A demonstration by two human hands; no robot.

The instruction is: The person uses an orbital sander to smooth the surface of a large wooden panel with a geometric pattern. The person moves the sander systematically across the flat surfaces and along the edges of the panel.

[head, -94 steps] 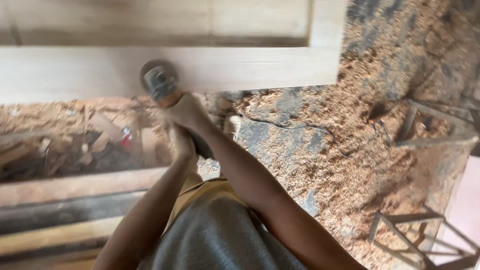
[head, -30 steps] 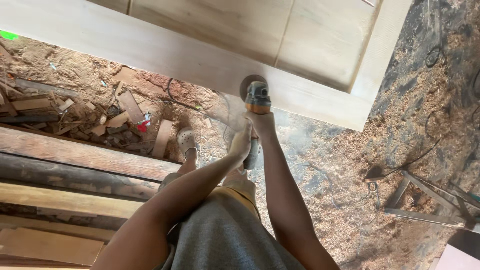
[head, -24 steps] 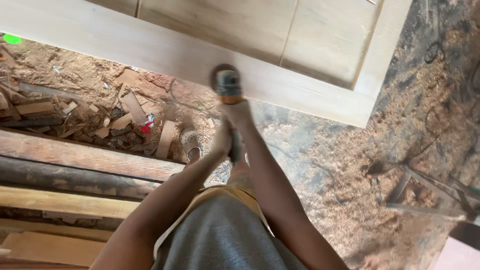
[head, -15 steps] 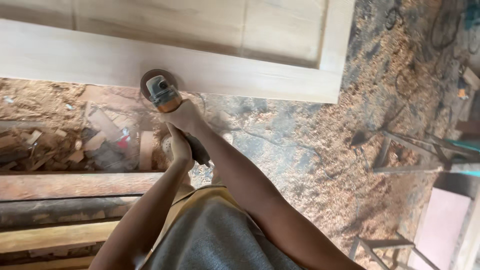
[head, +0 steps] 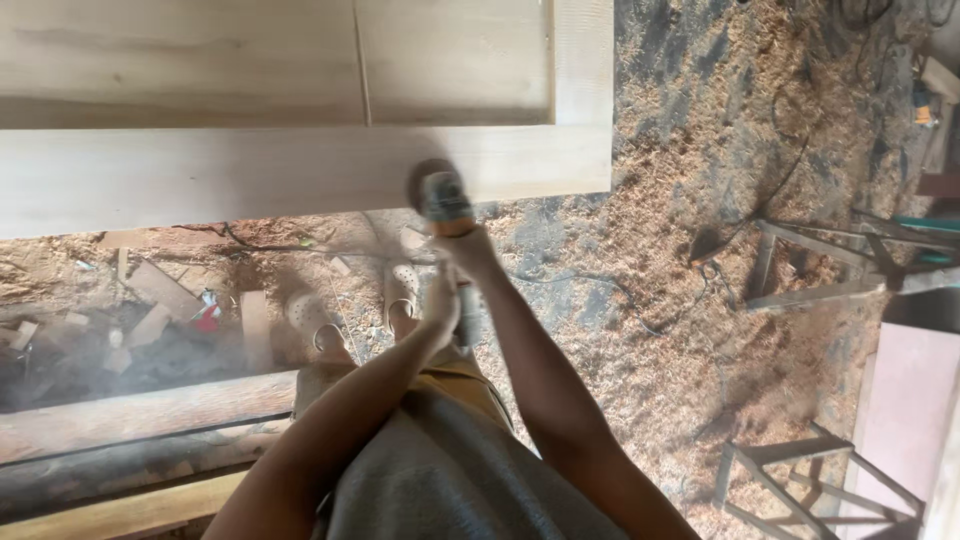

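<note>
A pale wooden door panel point(head: 250, 170) lies flat across the top of the view. A hand-held power sander point(head: 438, 197) rests on the panel's near rail, close to its right corner. My right hand point(head: 468, 243) grips the sander just behind its head. My left hand point(head: 443, 300) holds the rear of the tool's body, lower down. Both arms reach forward from my grey shirt. Fine dust hangs in the air around the tool.
Sawdust covers the floor point(head: 700, 130). Wood offcuts point(head: 150, 315) lie at the left, and long timbers point(head: 140, 420) run along the lower left. My feet in pale clogs point(head: 400, 290) stand below the panel. Metal frames point(head: 820, 270) stand at the right, with a cable point(head: 620, 295) on the floor.
The sander has slid to the right along the panel's near rail, toward the right corner. Both hands stayed on the tool, and the view shifted with them.
</note>
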